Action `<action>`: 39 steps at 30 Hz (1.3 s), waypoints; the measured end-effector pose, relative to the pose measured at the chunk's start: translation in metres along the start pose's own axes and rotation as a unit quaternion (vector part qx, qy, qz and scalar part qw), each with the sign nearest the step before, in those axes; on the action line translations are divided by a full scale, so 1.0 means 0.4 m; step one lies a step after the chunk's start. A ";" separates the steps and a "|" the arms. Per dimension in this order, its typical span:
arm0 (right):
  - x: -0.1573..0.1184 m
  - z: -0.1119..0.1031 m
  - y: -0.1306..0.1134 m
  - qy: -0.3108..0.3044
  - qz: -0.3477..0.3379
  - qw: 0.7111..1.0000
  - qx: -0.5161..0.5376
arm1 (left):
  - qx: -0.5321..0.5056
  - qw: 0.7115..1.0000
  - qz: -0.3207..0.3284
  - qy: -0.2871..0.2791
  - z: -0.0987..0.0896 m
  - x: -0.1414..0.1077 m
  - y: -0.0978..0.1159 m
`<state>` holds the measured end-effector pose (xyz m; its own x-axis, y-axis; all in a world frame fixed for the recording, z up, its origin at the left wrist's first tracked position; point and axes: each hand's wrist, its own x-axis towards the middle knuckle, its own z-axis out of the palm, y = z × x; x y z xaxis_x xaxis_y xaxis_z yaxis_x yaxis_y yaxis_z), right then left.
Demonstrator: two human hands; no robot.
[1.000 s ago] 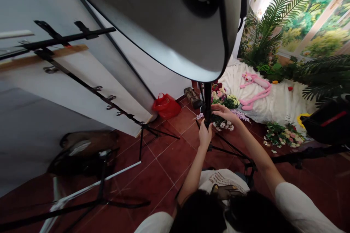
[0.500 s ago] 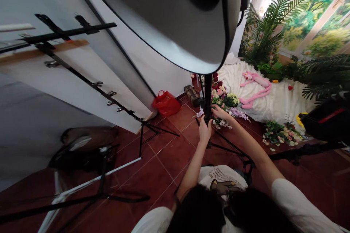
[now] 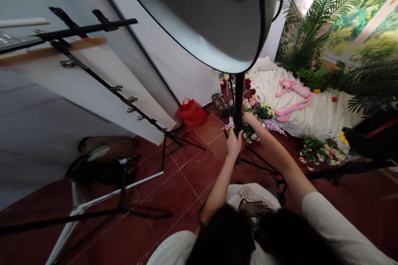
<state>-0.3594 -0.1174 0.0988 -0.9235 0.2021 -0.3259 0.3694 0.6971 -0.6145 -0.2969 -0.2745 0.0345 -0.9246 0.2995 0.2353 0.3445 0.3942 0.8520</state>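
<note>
A large round lamp reflector (image 3: 205, 20) fills the top middle, carried on an upright black stand pole (image 3: 239, 95). My left hand (image 3: 234, 141) is wrapped round this pole at a collar, thumb against its near side. Slightly higher and to the right, my right hand (image 3: 248, 118) is closed at the pole; its fingertips are partly hidden behind the pole. The stand's legs (image 3: 259, 165) spread out over the floor below my hands.
At left stand a clamped white panel (image 3: 124, 91) and tripod legs (image 3: 124, 211). A red bag (image 3: 192, 112) sits by the wall. Flowers (image 3: 258, 109), a pink plush toy (image 3: 295, 95) on a white blanket (image 3: 336, 120) and another black lamp (image 3: 373, 132) are at right.
My right hand has closed in nearer to the pole, with fewer fingers showing. The reflector sits a little higher in view, and the surroundings have shifted slightly right.
</note>
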 end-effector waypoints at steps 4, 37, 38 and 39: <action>-0.024 -0.001 -0.014 0.030 0.042 0.999 -0.018 | -0.009 1.000 -0.006 -0.006 -0.016 -0.001 0.009; -0.959 0.195 0.617 0.463 0.095 0.425 0.772 | -0.221 0.725 0.266 -0.596 0.733 -0.430 0.428; -0.957 0.190 0.622 0.455 0.061 0.391 0.798 | -0.201 0.729 0.264 -0.598 0.743 -0.438 0.430; -0.954 0.187 0.628 0.441 0.030 0.356 0.823 | -0.185 0.734 0.262 -0.599 0.751 -0.444 0.428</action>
<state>0.0937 -0.0708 0.0152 -0.3129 0.8268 -0.4674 -0.7196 -0.5276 -0.4515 -0.0248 0.0007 -0.0017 0.2019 0.9617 0.1855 0.3294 -0.2451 0.9118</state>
